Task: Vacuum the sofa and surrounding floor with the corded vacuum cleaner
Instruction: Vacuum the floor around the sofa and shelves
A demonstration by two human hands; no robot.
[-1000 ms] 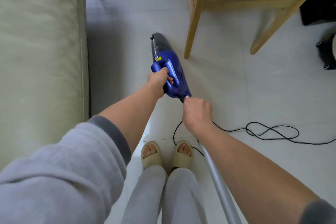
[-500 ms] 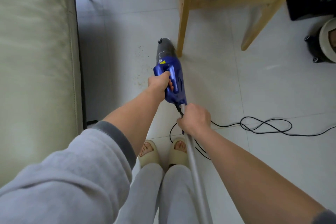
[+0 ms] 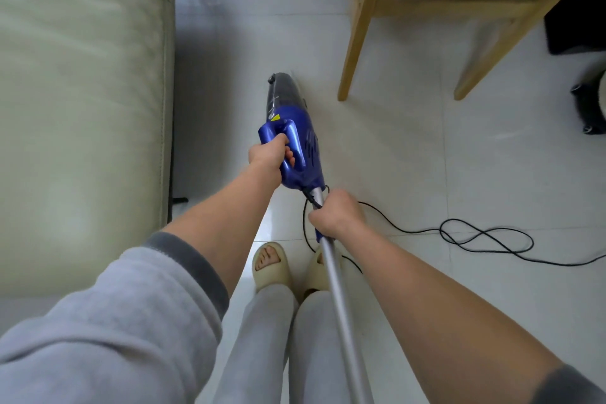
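Gripping blue vacuum (image 3: 296, 144) with both hands' curled fingers (image 3: 288, 152), glossy white tile floor (image 3: 410, 154), sofa (image 3: 82, 102) left

Both arms are reaching forward and down, sleeves pushed up to the elbows. The left hand (image 3: 269, 154) is curling its fingers around the vacuum handle (image 3: 288, 147), knuckles up. The right hand (image 3: 337, 215) is gripping the metal tube (image 3: 341, 298) just behind it.

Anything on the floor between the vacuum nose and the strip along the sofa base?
Nothing visible. The vacuum cleaner, held by the left hand and right hand, points up the bare tile beside the sofa. The wooden leg stands right of it; the cord trails behind.
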